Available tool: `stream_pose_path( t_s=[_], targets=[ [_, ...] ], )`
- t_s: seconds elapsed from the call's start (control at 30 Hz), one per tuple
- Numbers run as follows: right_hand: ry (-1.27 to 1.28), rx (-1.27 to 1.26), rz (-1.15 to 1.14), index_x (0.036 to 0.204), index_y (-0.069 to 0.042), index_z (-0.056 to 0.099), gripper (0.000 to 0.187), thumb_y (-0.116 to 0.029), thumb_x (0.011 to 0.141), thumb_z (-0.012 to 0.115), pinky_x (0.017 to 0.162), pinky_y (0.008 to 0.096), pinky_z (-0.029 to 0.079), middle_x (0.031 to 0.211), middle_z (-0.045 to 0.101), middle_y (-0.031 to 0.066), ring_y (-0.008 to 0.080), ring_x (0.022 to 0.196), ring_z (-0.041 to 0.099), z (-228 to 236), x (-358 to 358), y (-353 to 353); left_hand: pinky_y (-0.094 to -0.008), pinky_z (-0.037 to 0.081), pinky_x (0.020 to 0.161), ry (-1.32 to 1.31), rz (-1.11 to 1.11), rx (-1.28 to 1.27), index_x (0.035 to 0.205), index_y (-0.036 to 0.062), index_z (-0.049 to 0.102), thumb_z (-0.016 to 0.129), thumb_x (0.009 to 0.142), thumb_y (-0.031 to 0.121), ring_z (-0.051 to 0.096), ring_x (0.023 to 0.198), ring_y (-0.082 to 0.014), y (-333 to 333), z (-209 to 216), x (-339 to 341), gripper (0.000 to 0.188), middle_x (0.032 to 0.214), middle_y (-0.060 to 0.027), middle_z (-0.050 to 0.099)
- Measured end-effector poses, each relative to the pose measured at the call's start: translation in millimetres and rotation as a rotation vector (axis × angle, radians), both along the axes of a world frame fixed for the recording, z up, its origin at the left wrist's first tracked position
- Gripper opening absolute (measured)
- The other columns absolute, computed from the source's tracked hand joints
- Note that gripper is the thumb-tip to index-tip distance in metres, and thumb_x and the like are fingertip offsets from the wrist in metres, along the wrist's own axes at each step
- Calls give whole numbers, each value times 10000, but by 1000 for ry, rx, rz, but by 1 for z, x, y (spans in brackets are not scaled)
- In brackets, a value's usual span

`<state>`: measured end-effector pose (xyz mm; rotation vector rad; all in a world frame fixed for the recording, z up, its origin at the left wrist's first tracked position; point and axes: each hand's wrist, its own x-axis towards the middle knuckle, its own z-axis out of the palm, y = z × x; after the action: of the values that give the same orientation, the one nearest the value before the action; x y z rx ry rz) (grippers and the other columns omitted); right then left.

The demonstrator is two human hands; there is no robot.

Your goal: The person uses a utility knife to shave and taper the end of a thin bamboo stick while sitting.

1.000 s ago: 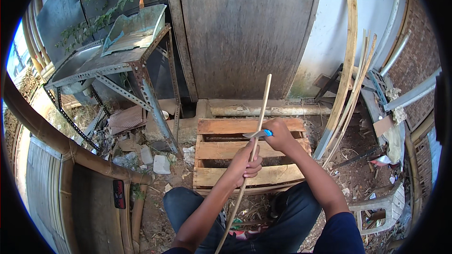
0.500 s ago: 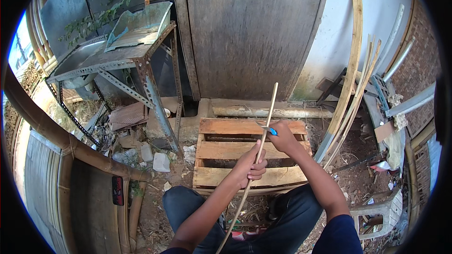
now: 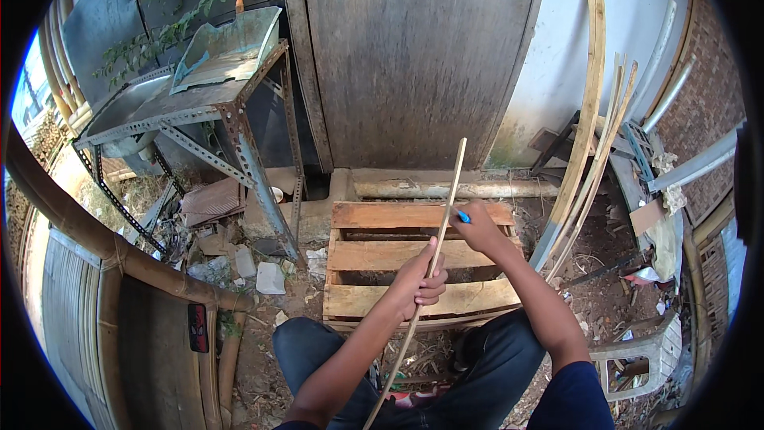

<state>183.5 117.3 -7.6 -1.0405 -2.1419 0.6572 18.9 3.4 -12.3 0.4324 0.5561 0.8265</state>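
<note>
A long, thin bamboo strip slants up and away from between my legs, its far tip above the pallet. My left hand is wrapped round the strip near its middle. Just beyond it, on the right side of the strip, my right hand is closed on a small knife. Only a bit of the knife's blue handle shows plainly; the blade is hard to make out now. Beneath both hands lies a slatted wooden pallet.
At the left stands a rusty metal-frame table with a sink. Long wooden strips lean against the white wall at right. A bamboo rail runs along the left, a phone-like dark case beside it. Rubble and a broken plastic chair lie about.
My right hand has moved slightly right and toward me with the knife. The blade that lay across the strip no longer shows clearly. My left hand keeps its grip; the view has shifted a little.
</note>
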Motion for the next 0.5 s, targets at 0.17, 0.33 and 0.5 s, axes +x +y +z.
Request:
stream_pose_path(
  t_s=[0.17, 0.33, 0.5],
  targets=[
    [-37, 82, 190, 615, 71, 515, 260, -141, 756, 567, 519, 445, 365, 514, 454, 224, 412, 504, 409, -7, -17, -8, -193, 145, 292, 195, 140, 80, 674, 105, 366, 281, 969, 536, 178, 330, -39, -5, -2, 0, 530, 465, 52, 228],
    [136, -1, -451, 623, 81, 537, 286, -167, 762, 564, 540, 474, 382, 560, 481, 271, 400, 519, 501, -29, 53, 71, -190, 210, 292, 251, -71, 97, 715, 83, 363, 371, 927, 586, 253, 336, -41, -33, -12, 47, 547, 481, 56, 275],
    [31, 112, -683, 633, 84, 506, 320, -210, 727, 590, 584, 441, 371, 531, 462, 167, 292, 522, 488, -72, 86, 93, -187, 201, 291, 59, -212, 22, 715, 98, 366, 356, 954, 537, 234, 326, -27, -35, -7, 68, 500, 477, 63, 262]
  ],
)
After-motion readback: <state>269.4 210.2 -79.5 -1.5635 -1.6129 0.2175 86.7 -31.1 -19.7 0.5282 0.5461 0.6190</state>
